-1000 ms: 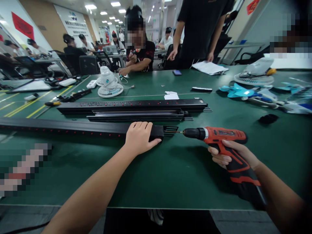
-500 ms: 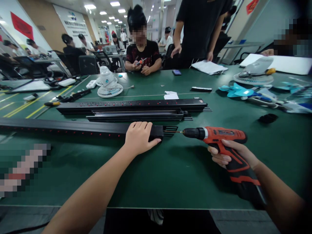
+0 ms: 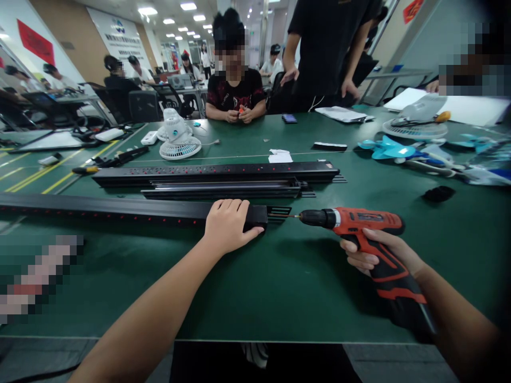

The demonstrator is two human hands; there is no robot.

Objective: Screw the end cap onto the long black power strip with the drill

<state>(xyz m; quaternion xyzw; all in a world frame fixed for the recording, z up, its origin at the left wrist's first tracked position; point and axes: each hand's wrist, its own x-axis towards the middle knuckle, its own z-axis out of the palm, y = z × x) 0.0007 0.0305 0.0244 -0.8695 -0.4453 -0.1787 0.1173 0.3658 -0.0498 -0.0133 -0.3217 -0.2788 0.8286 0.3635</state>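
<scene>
A long black bar (image 3: 120, 208) with a row of red dots along its side lies across the green table. Near its right end my left hand (image 3: 225, 226) is wrapped over the top, thumb on the near side. Slotted black metal tabs (image 3: 279, 212) stick out from that end. My right hand (image 3: 361, 255) is closed around the handle of a red and black cordless drill (image 3: 369, 219). The drill points left, and its long thin bit (image 3: 290, 216) runs along the tabs toward the bar's end. Whether the tip touches a screw cannot be made out.
Beyond lie a second black bar (image 3: 223, 171) and a narrower black rail (image 3: 227, 190). White fan parts (image 3: 179, 146) stand at the back left, blue fan blades (image 3: 387, 149) at the right. A person (image 3: 235, 93) sits opposite; another (image 3: 325, 53) stands beside them.
My hands, the drill and the bar have kept their places. The seated person across the table has lowered the small orange item and brought both hands together.
</scene>
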